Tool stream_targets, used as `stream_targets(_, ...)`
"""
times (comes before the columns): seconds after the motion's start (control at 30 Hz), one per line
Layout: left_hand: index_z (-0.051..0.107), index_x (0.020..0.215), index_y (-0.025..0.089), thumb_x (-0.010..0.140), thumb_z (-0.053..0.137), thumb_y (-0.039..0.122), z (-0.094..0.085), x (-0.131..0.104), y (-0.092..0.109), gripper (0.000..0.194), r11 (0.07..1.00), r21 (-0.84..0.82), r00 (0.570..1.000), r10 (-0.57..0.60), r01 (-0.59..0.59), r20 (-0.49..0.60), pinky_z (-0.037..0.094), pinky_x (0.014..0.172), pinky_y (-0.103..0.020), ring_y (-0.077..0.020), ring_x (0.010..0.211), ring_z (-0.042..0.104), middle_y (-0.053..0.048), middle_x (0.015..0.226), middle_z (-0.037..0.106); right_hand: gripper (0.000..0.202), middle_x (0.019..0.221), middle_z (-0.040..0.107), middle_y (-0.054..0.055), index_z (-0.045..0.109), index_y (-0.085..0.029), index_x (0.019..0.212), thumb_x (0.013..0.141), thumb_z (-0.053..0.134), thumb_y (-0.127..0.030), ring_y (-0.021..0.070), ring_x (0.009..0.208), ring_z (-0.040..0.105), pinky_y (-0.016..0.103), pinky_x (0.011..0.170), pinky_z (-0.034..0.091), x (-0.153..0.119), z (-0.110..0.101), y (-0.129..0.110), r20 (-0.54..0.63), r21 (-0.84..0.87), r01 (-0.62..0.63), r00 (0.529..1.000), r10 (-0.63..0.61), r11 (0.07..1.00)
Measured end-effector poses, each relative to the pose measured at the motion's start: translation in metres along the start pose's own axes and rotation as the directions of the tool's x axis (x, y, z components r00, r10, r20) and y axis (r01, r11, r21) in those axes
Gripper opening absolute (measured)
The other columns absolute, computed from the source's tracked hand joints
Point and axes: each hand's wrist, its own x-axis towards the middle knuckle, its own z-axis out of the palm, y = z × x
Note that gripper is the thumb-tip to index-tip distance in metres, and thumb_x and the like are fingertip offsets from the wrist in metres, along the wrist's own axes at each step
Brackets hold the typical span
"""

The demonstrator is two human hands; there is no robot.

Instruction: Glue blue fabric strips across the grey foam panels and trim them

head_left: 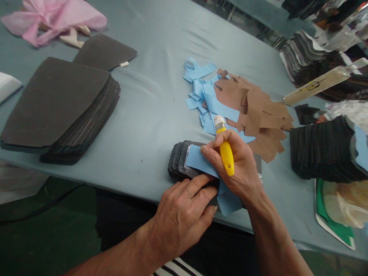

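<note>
My right hand (234,163) is closed around a yellow-handled brush (226,151), its whitish tip pointing away from me. The thumb and fingertips of that hand also touch a light blue ribbed strip (198,159). This strip lies across a small stack of dark grey pieces (176,159) at the table's near edge. My left hand (184,211) grips the near side of the stack, fingers pointing right and partly bent; what lies under them is partly hidden. Another blue piece (228,199) hangs below my right hand.
Loose blue strips (207,92) and brown strips (255,111) lie beyond my hands. Large dark panels (54,103) are stacked at left, near pink cloth (57,17). A dark bundle (320,149) stands at right, with a wooden-looking flat stick (316,86) behind it.
</note>
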Motion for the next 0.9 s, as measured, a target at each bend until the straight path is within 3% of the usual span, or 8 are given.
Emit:
stream_targets(0.27, 0.069, 0.116, 0.017, 0.102, 0.057, 0.019, 0.0011, 0.0000, -0.0002, 0.018, 1.000, -0.002, 1.000, 0.008, -0.008, -0.008, 0.067, 0.087, -0.038, -0.0235, 0.097, 0.078, -0.010, 0.119, 0.078, 0.037, 0.072, 0.054, -0.006, 0.051, -0.027, 0.089, 0.086, 0.083, -0.044, 0.0115, 0.059, 0.045, 0.026, 0.051, 0.039, 0.0000, 0.0020, -0.0014, 0.043, 0.029, -0.030, 0.999, 0.029, 0.999)
stream_targets(0.9, 0.067, 0.118, 0.018, 0.101, 0.059, 0.018, 0.0003, -0.0018, -0.0018, 0.019, 1.000, -0.014, 1.000, 0.004, -0.004, 0.007, 0.067, 0.090, -0.039, -0.0243, 0.100, 0.078, -0.009, 0.122, 0.078, 0.026, 0.073, 0.052, -0.007, 0.051, -0.027, 0.091, 0.090, 0.075, -0.037, 0.0119, 0.058, 0.044, 0.028, 0.052, 0.038, 0.0002, 0.0013, 0.0041, 0.027, -0.149, 0.003, 1.000, 0.001, 0.989)
